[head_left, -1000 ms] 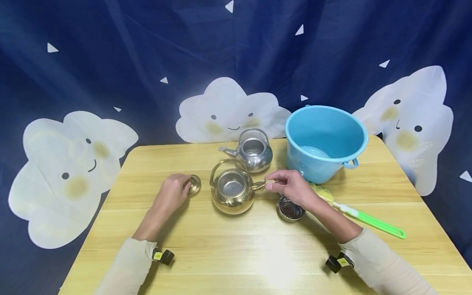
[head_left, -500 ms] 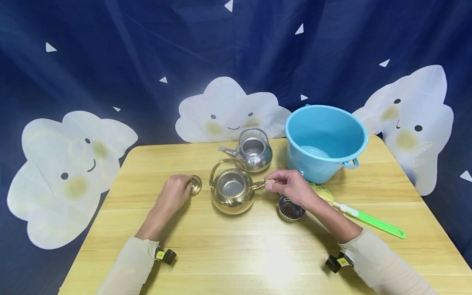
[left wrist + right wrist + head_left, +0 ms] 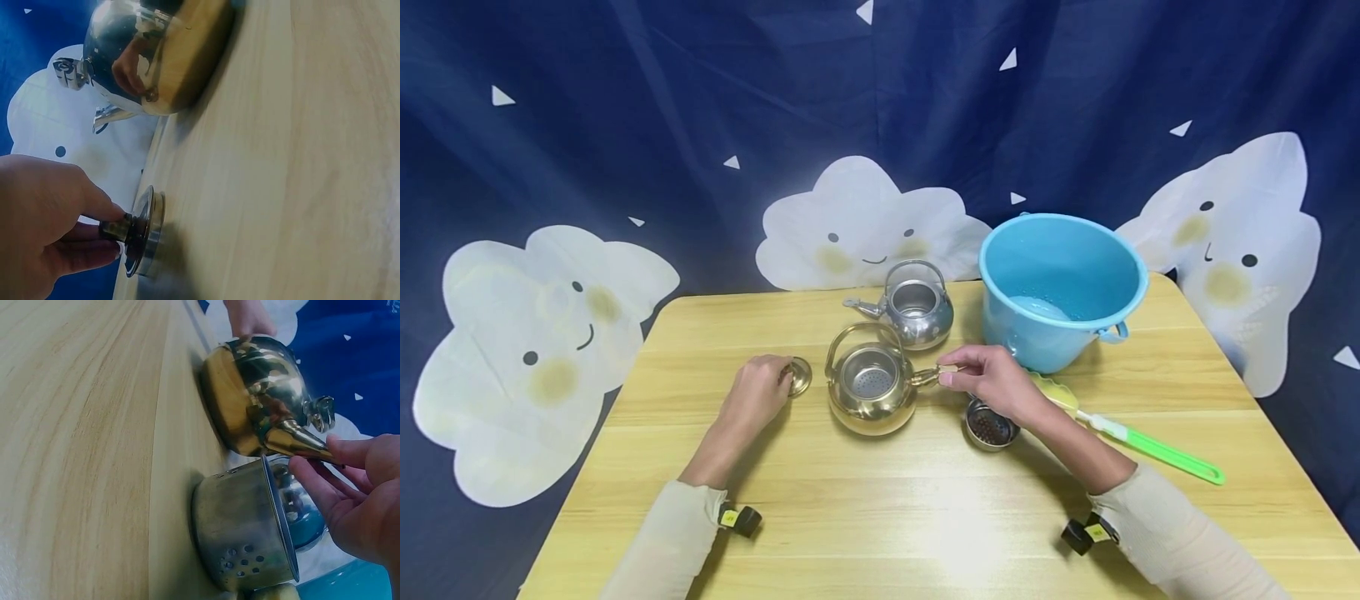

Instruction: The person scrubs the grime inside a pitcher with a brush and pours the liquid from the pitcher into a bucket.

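On my feed, the fingers (image 3: 90, 253) of the left hand (image 3: 754, 390) pinched the lid (image 3: 802, 377) by its knob (image 3: 115, 229), left of the gold kettle (image 3: 872, 415); the right hand (image 3: 996, 385) pinched the kettle's rightward-pointing spout (image 3: 925, 377).

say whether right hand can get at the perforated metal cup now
Probably yes: the perforated metal cup stands close to the right hand, its top uncovered. But that hand pinches the gold kettle's spout, so it would likely need to let go first.
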`<state>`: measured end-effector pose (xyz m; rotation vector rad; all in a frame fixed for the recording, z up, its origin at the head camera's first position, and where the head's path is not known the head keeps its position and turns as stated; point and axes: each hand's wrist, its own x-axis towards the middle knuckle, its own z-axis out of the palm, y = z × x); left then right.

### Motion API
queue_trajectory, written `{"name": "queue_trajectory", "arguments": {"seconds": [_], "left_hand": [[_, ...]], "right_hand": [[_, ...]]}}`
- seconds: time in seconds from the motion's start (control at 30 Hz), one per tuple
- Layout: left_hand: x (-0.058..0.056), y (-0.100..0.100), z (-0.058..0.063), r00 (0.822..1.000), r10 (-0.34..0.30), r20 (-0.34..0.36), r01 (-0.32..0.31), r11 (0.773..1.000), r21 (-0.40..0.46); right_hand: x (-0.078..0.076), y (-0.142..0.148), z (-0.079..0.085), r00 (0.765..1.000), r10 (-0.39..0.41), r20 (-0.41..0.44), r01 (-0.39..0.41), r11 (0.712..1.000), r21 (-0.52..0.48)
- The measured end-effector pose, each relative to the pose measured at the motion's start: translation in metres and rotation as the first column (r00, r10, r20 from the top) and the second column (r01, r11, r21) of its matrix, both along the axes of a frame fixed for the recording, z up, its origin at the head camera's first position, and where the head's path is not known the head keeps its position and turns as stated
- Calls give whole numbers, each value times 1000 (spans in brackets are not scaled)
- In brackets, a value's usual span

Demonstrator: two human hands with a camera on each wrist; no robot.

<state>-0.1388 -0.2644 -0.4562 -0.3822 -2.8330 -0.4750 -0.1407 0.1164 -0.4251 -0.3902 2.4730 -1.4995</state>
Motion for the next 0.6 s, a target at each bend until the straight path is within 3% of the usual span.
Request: {"name": "queue_trajectory", "arguments": {"seconds": [0.33,0.6], "left_hand": [[2,2,4,1000,22,-6,-22,999,39],[8,8,17,988,-1,-152,14,996,87]], "right_hand": [[-1,-1,-1,1000,5,8,-5,1000,-14],[-2,-1,-1,1000,3,17,-2,1000,-29]]}}
